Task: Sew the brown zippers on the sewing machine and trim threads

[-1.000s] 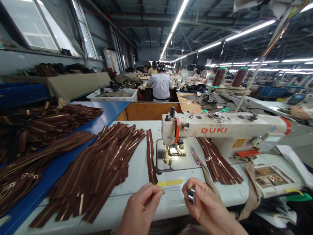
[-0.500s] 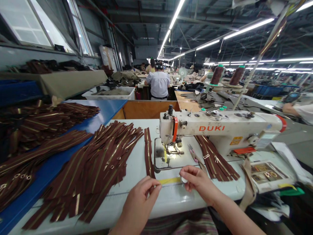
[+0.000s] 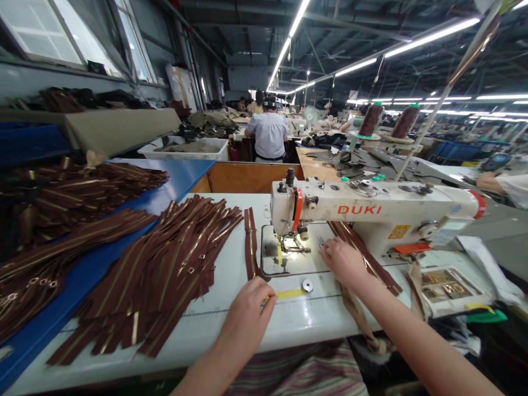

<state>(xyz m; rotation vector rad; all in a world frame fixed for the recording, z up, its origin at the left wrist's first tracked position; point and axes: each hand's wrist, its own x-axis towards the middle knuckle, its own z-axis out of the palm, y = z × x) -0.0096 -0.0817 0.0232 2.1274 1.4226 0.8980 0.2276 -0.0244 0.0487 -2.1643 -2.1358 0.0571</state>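
Note:
My left hand (image 3: 251,308) is closed at the table's front, pinching the left end of a yellow strip (image 3: 291,293). A round metal bobbin (image 3: 307,285) lies at the strip's right end, touched by neither hand. My right hand (image 3: 344,262) is closed on the small scissors (image 3: 321,242), right of the needle area; only their tips show past the fingers. The white sewing machine (image 3: 313,212) stands behind both hands. One brown zipper (image 3: 250,242) lies left of its metal plate, its lower end close to my left hand.
Brown zippers (image 3: 165,275) are heaped at left, with more on a blue table (image 3: 181,179). Other zippers (image 3: 377,267) lie under the machine arm. A parts tray (image 3: 449,286) sits at right. A person (image 3: 268,132) sits ahead, facing away.
My right hand has let go of the bobbin, which now lies on the table, and has moved forward to the scissors. My left hand still pinches the yellow strip.

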